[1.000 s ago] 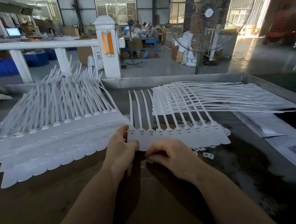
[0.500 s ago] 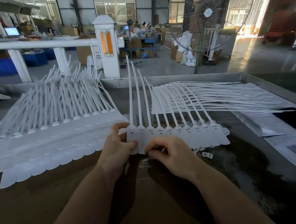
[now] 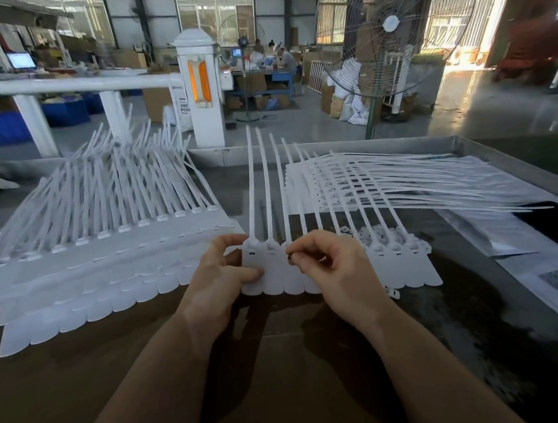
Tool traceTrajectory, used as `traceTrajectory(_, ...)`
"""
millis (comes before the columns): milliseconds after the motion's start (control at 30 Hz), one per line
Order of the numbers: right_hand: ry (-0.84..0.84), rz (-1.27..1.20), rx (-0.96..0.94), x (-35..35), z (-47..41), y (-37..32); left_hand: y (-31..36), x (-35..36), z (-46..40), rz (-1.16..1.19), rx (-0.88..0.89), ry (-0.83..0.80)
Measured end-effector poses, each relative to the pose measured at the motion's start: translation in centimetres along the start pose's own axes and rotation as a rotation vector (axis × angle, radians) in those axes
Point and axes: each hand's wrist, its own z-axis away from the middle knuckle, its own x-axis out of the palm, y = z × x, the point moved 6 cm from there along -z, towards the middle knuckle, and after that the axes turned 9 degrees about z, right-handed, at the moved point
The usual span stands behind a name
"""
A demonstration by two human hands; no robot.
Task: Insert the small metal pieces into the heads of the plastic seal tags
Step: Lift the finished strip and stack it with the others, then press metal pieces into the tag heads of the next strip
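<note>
I see left hand [image 3: 224, 274] gripping tag strip [image 3: 270, 274], straps running away; right hand [image 3: 331, 261] pinching metal piece [image 3: 289, 257] at head just left of its fingertips.

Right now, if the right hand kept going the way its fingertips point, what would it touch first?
Probably the tag strip: the right hand pinches something small and dark just beside a tag head, fingertips aimed left at it. Depth is unclear.

A factory hall: a concrete floor [image 3: 296, 130], big windows [image 3: 215, 11], blue bins [image 3: 3, 126], stacked cardboard boxes [image 3: 156, 103], a tall standing fan [image 3: 392, 23], and people working at a distant bench [image 3: 267, 81].
</note>
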Motion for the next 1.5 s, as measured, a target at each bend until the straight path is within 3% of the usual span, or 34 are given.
traceTrajectory(167,0.021,0.075,0.008,0.0,-0.1,0.5,-0.1,0.0,0.0,-0.020,-0.029,0.008)
traceTrajectory(467,0.067,-0.022,0.116,-0.1,-0.7,1.7,0.2,0.7,0.2,-0.112,-0.052,-0.056)
traceTrajectory(967,-0.123,0.289,0.087,3.8,-3.9,-0.6,0.7,0.9,1.0,-0.108,-0.002,-0.082)
traceTrajectory(1500,-0.094,0.315,0.121,4.1,-4.5,-0.4,1.0,1.0,1.0,-0.157,0.017,-0.074)
